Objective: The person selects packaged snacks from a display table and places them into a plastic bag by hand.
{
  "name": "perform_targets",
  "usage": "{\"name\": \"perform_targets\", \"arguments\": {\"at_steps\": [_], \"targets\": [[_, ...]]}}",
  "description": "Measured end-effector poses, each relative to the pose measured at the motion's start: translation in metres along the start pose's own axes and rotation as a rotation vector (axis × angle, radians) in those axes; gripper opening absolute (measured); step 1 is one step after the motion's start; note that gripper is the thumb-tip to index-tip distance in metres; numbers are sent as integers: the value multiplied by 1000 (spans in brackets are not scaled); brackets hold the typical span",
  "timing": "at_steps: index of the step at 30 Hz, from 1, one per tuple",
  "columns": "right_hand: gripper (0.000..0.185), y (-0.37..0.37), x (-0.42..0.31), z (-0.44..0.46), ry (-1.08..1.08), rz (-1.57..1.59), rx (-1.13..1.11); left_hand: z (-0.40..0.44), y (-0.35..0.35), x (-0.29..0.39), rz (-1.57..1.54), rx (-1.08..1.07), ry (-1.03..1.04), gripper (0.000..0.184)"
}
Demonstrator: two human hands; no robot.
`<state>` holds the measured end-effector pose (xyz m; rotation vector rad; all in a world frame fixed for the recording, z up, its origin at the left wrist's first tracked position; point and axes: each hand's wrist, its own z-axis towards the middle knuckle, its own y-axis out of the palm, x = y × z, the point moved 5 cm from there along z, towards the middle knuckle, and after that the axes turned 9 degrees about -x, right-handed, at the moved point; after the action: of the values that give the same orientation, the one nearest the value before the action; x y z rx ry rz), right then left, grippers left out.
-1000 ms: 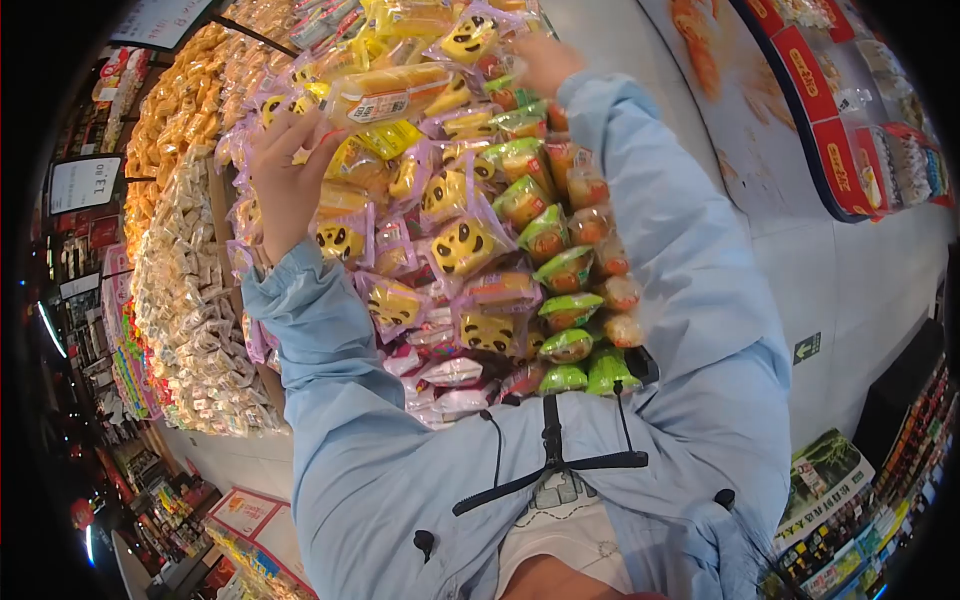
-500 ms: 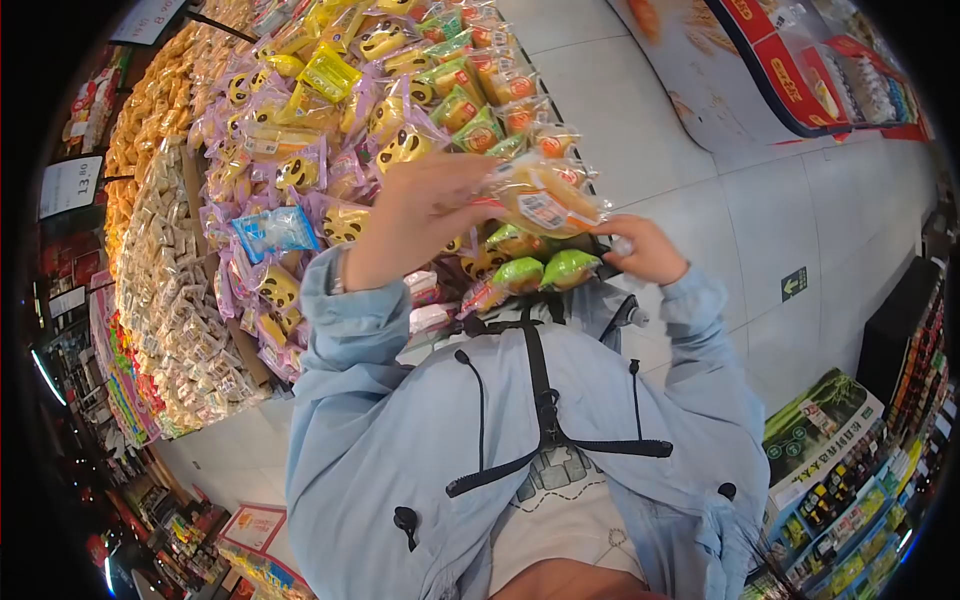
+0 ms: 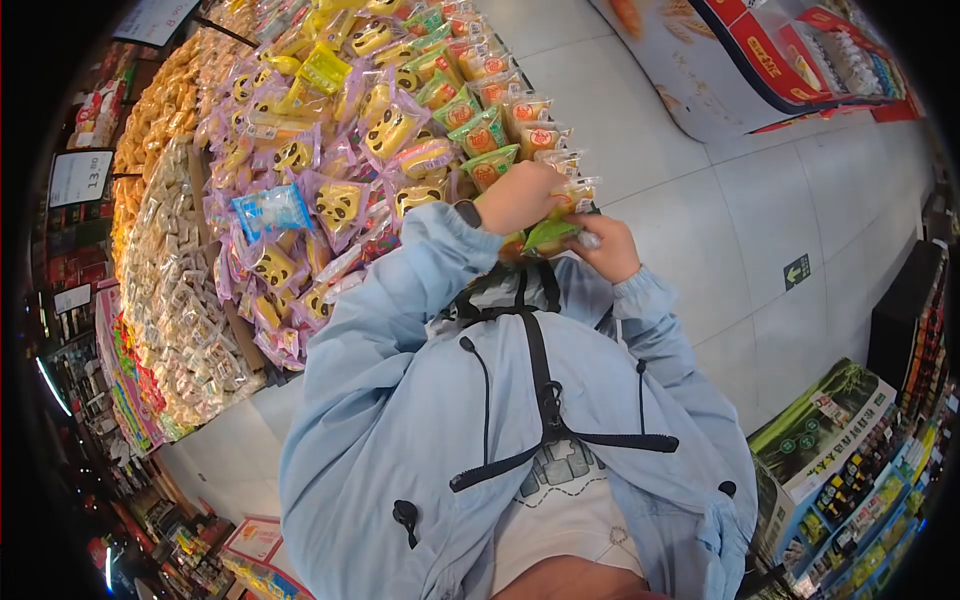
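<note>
My left hand (image 3: 522,196), with a dark watch on its wrist, is at the front corner of the snack display. Its fingers are curled down on a small clear-wrapped pastry (image 3: 578,192), and their tips are partly hidden. Close beside it, my right hand (image 3: 608,250) pinches the edge of a green-wrapped pastry (image 3: 550,238). A small whitish, clear bit shows at the right fingers; I cannot tell what it is. Rows of green-and-orange pastry packets (image 3: 480,130) run ahead of my hands. A yellow bread packet (image 3: 425,157) lies to the left of them.
Purple-edged panda-face bread packets (image 3: 340,205) and a blue packet (image 3: 272,212) fill the display's middle. Small wrapped snacks (image 3: 180,290) are heaped further left, beside a price sign (image 3: 80,177). Tiled floor (image 3: 690,230) lies to the right, with a rounded display stand (image 3: 690,60) beyond.
The bread packet with the barcode label is out of my left hand; a similar one lies on the pile. My left hand has moved right and down, close to my right hand, which has shifted slightly left.
</note>
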<state>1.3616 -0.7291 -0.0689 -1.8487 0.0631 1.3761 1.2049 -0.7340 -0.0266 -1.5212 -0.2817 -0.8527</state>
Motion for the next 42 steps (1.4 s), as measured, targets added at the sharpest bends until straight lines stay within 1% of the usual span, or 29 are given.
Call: {"name": "perform_targets", "arguments": {"at_steps": [1,4,7,9,12,15,16,19,21,22,24,27,28,30,31,33,34,36,37,40,41,42], "targets": [[35,1,1,1,11,-17,3,3,8,-1,11,-8,-20,25],[36,5,3,2,-9,-33,24,9,51,-20,58,-119,-61,20],[34,6,1,0,-62,-50,122,5,55,-26,34,-62,-108,17],[33,7,4,2,-43,-54,98,2,50,-26,-20,-73,-128,19],[30,3,11,9,-15,-67,61,3,42,-22,1,-120,-170,19],[25,-6,9,12,-30,-34,51,7,35,-21,-90,-8,-105,22],[23,-12,6,13,-43,-15,49,8,36,-23,-88,-36,-112,24],[19,-30,9,16,58,139,-38,4,38,-30,-94,-107,-153,30],[19,-15,16,21,90,16,-156,6,36,-32,-91,-148,-173,32],[20,-6,20,23,105,-47,-212,6,35,-31,-106,-132,-176,31],[20,3,26,24,124,-17,-122,0,34,-25,-136,-102,-189,30],[23,10,27,23,107,30,-22,-18,13,-14,-130,191,-82,26],[23,11,25,21,97,44,10,-29,5,-9,-76,217,-74,25],[26,3,12,14,10,-37,68,-60,-9,5,25,275,-55,25],[27,-3,3,12,-36,-79,96,-77,-12,10,71,336,-101,25],[31,-14,-2,4,-32,41,101,-110,-16,21,169,455,-201,26],[33,-16,-4,2,-29,103,99,-121,-9,15,83,449,-276,28],[27,-11,-15,1,-128,51,98,-140,14,-1,-91,439,-422,31],[24,-8,-20,2,-179,23,97,-142,22,-6,-141,450,-417,28],[23,8,-24,11,-125,-340,11,-135,39,-17,-265,445,-432,22],[24,10,-19,14,-125,-336,39,-131,41,-19,-159,427,-377,19],[24,11,-16,17,-125,-331,67,-128,40,-20,-178,424,-380,19]]}}
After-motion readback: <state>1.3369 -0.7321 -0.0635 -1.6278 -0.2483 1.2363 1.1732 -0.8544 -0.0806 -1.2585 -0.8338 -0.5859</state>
